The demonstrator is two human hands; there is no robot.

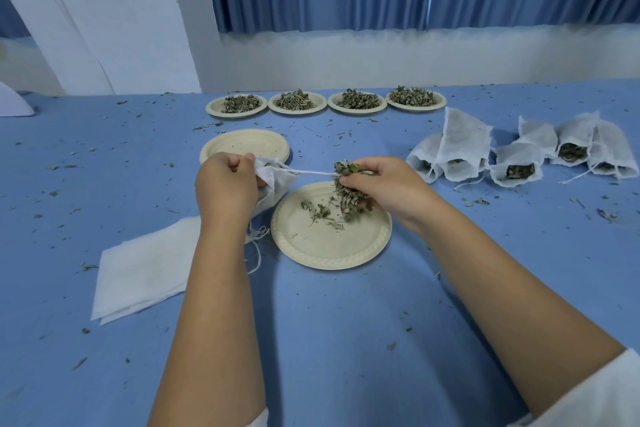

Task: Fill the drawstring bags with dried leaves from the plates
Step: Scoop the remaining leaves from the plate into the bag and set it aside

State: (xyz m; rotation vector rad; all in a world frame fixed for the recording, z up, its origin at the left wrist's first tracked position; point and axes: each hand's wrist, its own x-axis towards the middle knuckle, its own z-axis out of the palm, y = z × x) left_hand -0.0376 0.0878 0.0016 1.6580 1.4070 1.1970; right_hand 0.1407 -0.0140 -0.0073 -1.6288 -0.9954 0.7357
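Blue table (346,322), left grip (225,187) pinching drawstring bag (277,184) — hanging lengthwise, mouth up — right grip (388,184) clutching dried leaves (344,168)

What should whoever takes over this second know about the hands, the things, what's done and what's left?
Left hand: grips a drawstring bag.
Right hand: grips a clump of dried leaves above the near plate; the bag's string stretches across to it.
Done: several filled bags lie at the right; the emptied plate sits behind the left hand.
Left: this clump, a few leaves on the near plate, four heaped plates at the back, flat bags stacked at the left.
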